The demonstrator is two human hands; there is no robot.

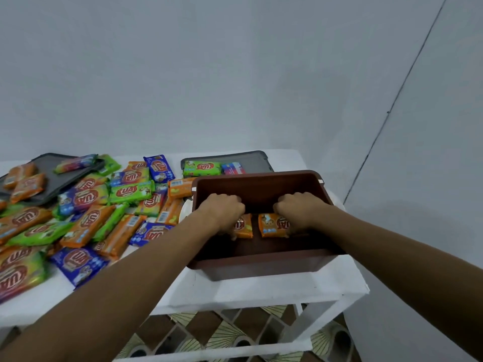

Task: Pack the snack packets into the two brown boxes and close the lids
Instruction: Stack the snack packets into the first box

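**Both hands down in the brown box, one orange packet each**

Two orange snack packets lie side by side on the floor of the open brown box [261, 267], a narrow gap between them. The left orange packet [245, 226] sits under the left hand [222, 212], whose fingers curl down over its left end, the thumb showing at its near edge. The right orange packet [271, 225] sits under the right hand [300, 210], which covers its right end with curled fingers. Each hand seems to grip its packet, though the knuckles hide the fingertips. Both forearms reach in over the box's near wall.

The box stands on the right part of a white table [261, 291]. Just left of it spreads a loose pile of packets [86, 212] in orange, green and blue, many overlapping. Behind the box lies a grey flat panel [257, 163], perhaps a lid, carrying a green packet [201, 167]. A second grey panel [49, 176] lies at the table's far left, partly under packets. Patterned floor tiles [209, 330] show below the table.
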